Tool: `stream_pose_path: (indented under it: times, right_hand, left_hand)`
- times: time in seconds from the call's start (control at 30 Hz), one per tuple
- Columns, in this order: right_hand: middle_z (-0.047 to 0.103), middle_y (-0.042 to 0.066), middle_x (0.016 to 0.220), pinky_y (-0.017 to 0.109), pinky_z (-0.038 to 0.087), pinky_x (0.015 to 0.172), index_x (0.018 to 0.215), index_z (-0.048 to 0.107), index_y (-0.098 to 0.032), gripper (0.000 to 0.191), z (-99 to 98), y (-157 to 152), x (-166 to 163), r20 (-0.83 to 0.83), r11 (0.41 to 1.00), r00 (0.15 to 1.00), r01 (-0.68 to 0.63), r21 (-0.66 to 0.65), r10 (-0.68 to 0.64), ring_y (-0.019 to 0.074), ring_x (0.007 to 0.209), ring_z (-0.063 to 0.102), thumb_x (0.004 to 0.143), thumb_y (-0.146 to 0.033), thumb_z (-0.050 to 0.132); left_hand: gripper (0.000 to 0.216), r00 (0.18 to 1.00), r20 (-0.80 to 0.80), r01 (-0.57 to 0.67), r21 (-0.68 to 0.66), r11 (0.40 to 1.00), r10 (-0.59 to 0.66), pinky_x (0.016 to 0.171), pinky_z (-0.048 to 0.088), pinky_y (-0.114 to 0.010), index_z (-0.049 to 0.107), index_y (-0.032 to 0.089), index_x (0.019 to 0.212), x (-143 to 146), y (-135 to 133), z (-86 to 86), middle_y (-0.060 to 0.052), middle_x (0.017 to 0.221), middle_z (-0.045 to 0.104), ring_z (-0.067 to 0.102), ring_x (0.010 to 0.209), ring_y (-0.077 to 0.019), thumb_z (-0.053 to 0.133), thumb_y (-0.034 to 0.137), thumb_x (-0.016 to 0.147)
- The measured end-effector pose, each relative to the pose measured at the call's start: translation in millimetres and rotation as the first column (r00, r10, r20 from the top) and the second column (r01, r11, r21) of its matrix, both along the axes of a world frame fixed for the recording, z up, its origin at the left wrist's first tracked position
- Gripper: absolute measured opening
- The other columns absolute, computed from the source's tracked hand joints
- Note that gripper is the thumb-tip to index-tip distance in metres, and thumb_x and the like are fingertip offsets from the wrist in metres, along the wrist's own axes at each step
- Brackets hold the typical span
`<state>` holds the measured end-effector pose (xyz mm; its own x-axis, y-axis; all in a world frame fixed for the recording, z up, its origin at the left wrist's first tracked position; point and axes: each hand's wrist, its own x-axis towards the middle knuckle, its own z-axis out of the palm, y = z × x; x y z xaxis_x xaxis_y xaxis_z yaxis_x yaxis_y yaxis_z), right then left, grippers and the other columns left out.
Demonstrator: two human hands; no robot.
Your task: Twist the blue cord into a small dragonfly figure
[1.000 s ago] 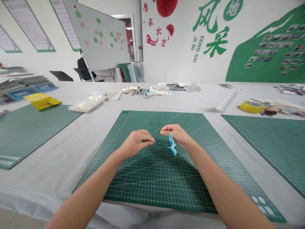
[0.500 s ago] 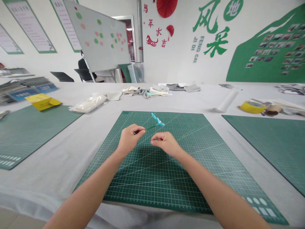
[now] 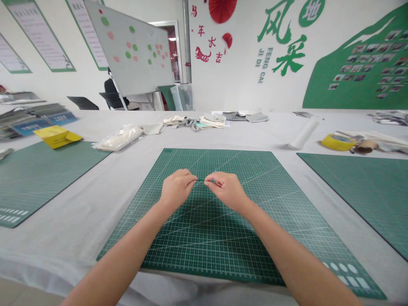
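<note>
A thin dark green stem (image 3: 201,180) spans the small gap between my two hands, held above a gridded green cutting mat (image 3: 242,161). My left hand (image 3: 178,186) pinches it between thumb and fingertips. From the other side, my right hand (image 3: 227,189) has its thumb and forefinger closed on the stem. Only a tiny bit of the stem's light blue tip (image 3: 216,170) peeks out above my right fingers. The rest of that blue piece is hidden behind the hand.
More cutting mats lie at left (image 3: 47,178) and right (image 3: 360,191). Behind are a yellow card (image 3: 57,137), a clear plastic bag (image 3: 119,138), cloth scraps (image 3: 212,121), a white roll (image 3: 304,134) and yellow tape (image 3: 338,142). A whiteboard (image 3: 137,55) stands beyond the table.
My right hand has risen to the stem and closed on it, covering most of the blue tip. The stem has swung from slanting upward to roughly level.
</note>
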<state>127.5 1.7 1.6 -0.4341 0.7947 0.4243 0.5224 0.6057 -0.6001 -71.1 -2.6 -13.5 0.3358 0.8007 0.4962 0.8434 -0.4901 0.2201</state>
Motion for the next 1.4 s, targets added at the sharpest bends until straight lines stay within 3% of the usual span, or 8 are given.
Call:
stream_pose_path:
  times: [0.2, 0.4, 0.5, 0.6, 0.83, 1.03, 1.2, 1.4]
  right_hand:
    - [0.070, 0.001, 0.086, 0.026, 0.040, 0.073, 0.085, 0.067, -0.022, 0.016, -0.8, 8, 9, 0.039, 0.995, 0.999, 0.028, 0.100, -0.032, 0.0156, 0.080, 0.061, 0.090, -0.025, 0.052]
    - [0.071, 0.001, 0.086, 0.027, 0.040, 0.073, 0.082, 0.069, -0.022, 0.015, -2.5, 19, 17, -0.002, 0.998, 0.999, 0.032, 0.048, -0.032, 0.0156, 0.078, 0.061, 0.087, -0.028, 0.057]
    - [0.065, 0.000, 0.069, 0.027, 0.037, 0.063, 0.078, 0.071, -0.021, 0.015, -3.2, 26, 22, -0.046, 0.996, 0.997, 0.061, -0.068, -0.064, 0.0129, 0.063, 0.054, 0.083, -0.032, 0.061]
    - [0.044, -0.005, 0.049, 0.025, 0.027, 0.051, 0.076, 0.071, -0.019, 0.019, -5.2, 33, 28, -0.123, 0.958, 0.990, 0.032, -0.283, -0.069, 0.0092, 0.049, 0.035, 0.077, -0.038, 0.066]
    - [0.036, -0.008, 0.048, 0.023, 0.021, 0.047, 0.075, 0.068, -0.016, 0.028, -8.9, 38, 32, -0.325, 0.811, 0.940, -0.110, -0.574, -0.103, 0.0066, 0.047, 0.027, 0.064, -0.042, 0.072]
    - [0.048, -0.005, 0.053, 0.023, 0.027, 0.049, 0.069, 0.065, -0.015, 0.029, -11.6, 36, 26, -0.359, 0.766, 0.923, -0.128, -0.630, -0.141, 0.0067, 0.049, 0.035, 0.060, -0.041, 0.075]
    - [0.046, -0.005, 0.051, 0.023, 0.027, 0.049, 0.066, 0.064, -0.015, 0.025, -14.2, 33, 20, -0.358, 0.758, 0.928, -0.160, -0.632, -0.103, 0.0068, 0.048, 0.035, 0.059, -0.037, 0.076]
    - [0.040, -0.008, 0.048, 0.023, 0.024, 0.048, 0.067, 0.065, -0.017, 0.022, -13.4, 29, 14, -0.355, 0.739, 0.932, -0.185, -0.648, -0.077, 0.0060, 0.046, 0.030, 0.062, -0.037, 0.074]
  left_hand:
    - [0.022, 0.982, -0.149, 0.116, -0.003, 0.993, -0.115, 0.070, 0.041, -0.030, 0.072, 0.022, 0.088, 1, -1, 5.3, -0.003, 0.085, 0.068, 0.058, 0.082, -0.0184, 0.050, 0.021, 0.091]
    - [0.024, 0.943, -0.178, 0.273, -0.075, 0.959, -0.282, 0.071, 0.041, -0.030, 0.071, 0.021, 0.085, 3, -3, 10.5, -0.003, 0.082, 0.067, 0.057, 0.080, -0.0173, 0.048, 0.019, 0.092]
    - [0.024, 0.939, -0.093, 0.321, -0.110, 0.941, -0.332, 0.074, 0.043, -0.030, 0.071, 0.021, 0.089, 2, -4, 11.6, -0.003, 0.087, 0.069, 0.058, 0.085, -0.0178, 0.048, 0.022, 0.093]
    - [0.024, 0.932, -0.009, 0.358, -0.128, 0.925, -0.362, 0.077, 0.045, -0.031, 0.072, 0.022, 0.091, 1, -4, 12.3, -0.004, 0.089, 0.070, 0.059, 0.088, -0.0184, 0.048, 0.023, 0.093]
    - [0.020, 0.897, 0.163, 0.435, -0.170, 0.884, -0.410, 0.078, 0.047, -0.030, 0.073, 0.021, 0.089, 3, -6, 14.4, -0.004, 0.088, 0.069, 0.061, 0.087, -0.0174, 0.053, 0.023, 0.090]
    - [0.015, 0.861, 0.389, 0.423, -0.192, 0.886, -0.327, 0.071, 0.046, -0.027, 0.071, 0.019, 0.083, 5, -6, 15.6, -0.004, 0.081, 0.066, 0.060, 0.076, -0.0143, 0.057, 0.018, 0.086]
    - [0.014, 0.835, 0.537, 0.274, -0.213, 0.938, -0.122, 0.063, 0.042, -0.026, 0.073, 0.020, 0.088, 1, 1, 16.2, -0.002, 0.073, 0.061, 0.053, 0.067, -0.0130, 0.062, 0.023, 0.082]
    - [0.019, 0.689, 0.723, 0.292, -0.347, 0.891, 0.056, 0.053, 0.038, -0.024, 0.075, 0.019, 0.090, -2, 6, 12.0, -0.001, 0.073, 0.055, 0.048, 0.059, -0.0098, 0.066, 0.029, 0.077]
